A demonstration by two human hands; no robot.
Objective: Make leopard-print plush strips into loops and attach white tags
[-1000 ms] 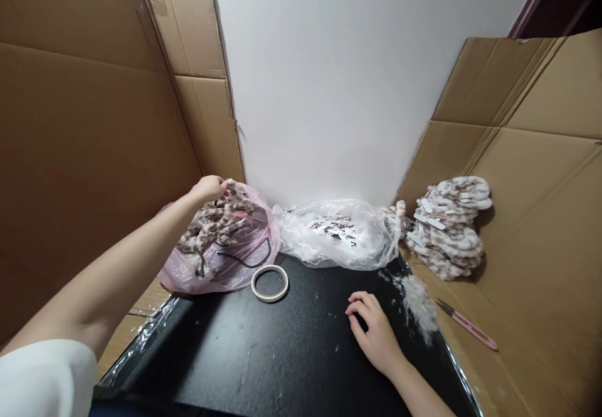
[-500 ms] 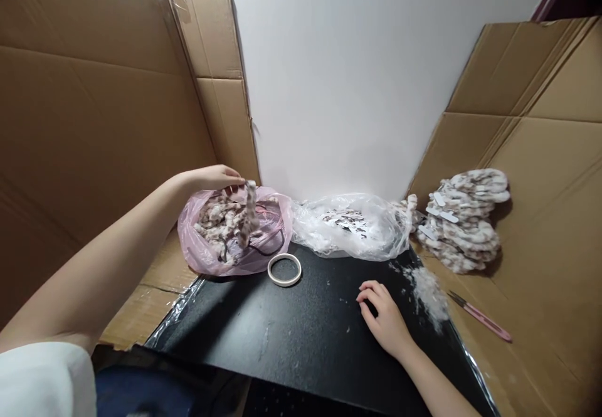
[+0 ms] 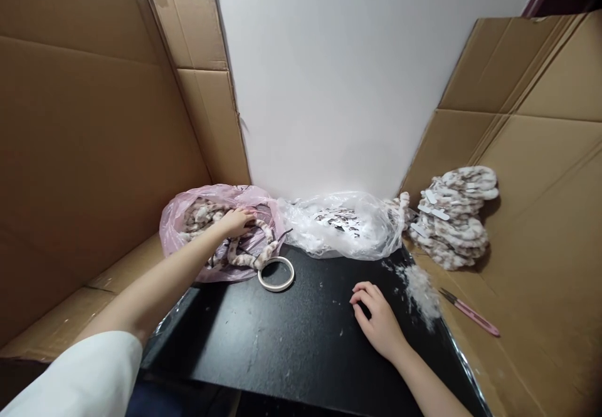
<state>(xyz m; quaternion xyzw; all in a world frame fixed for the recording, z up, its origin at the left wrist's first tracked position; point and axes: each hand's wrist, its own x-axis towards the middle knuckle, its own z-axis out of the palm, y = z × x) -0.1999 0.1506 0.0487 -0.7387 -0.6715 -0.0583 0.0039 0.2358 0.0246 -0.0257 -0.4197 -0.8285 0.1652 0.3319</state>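
My left hand (image 3: 239,221) is over the pink bag (image 3: 175,219), the fingers stretched to the right and close together. They cover part of a furry band (image 3: 242,259), so I cannot tell if I pinch it or only touch it. This band lies at the bag's front right side. From under my fingertips it bends to the right, then comes round towards me, so it is a curve and has no single straight axis; its nearest stretch runs roughly from left to right, and its right part reaches the tape roll (image 3: 276,289), where they seem to touch.

My left hand is clearly the nearer one. My right hand (image 3: 380,324) rests on the tabletop (image 3: 291,335), well apart, to the right of the band and closer to my body. Its fingers are loosely curled, the thumb is apart, and I see nothing in it.
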